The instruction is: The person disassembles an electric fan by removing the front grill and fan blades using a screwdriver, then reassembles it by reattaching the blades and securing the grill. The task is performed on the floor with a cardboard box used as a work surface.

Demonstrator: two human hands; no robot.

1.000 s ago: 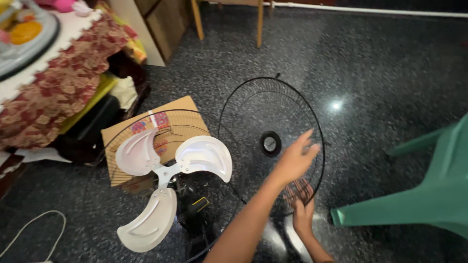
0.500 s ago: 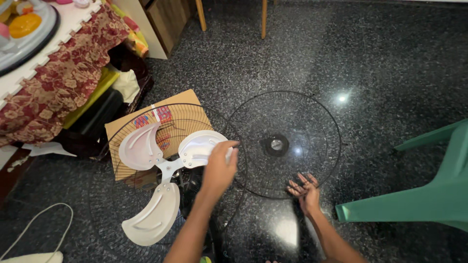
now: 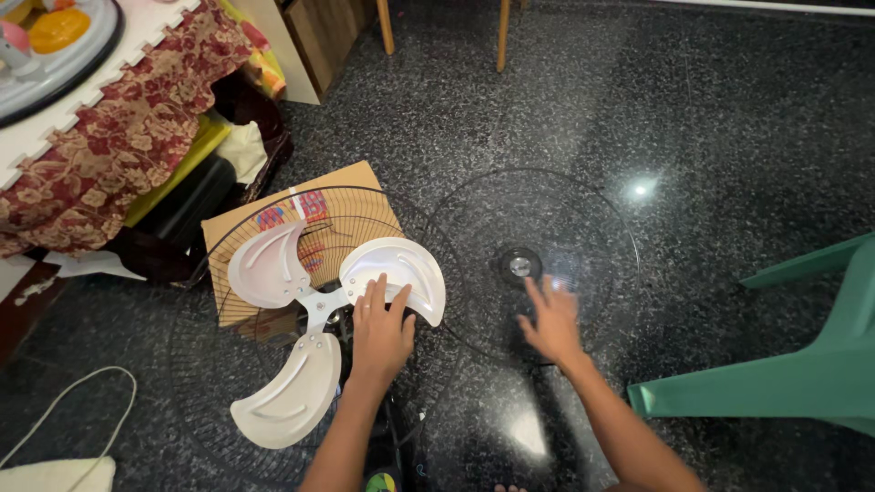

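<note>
Two hands, grip spread: left hand (image 3: pixel 381 330) on white fan blade (image 3: pixel 394 267) (right hand (image 3: pixel 551 321) blurred).

Two bare forearms are seen, no sleeves within view. Left hand (image 3: pixel 381 330) and right hand (image 3: pixel 552 323): no rings, watch or gloves are noted. Right hand is motion-blurred.
</note>
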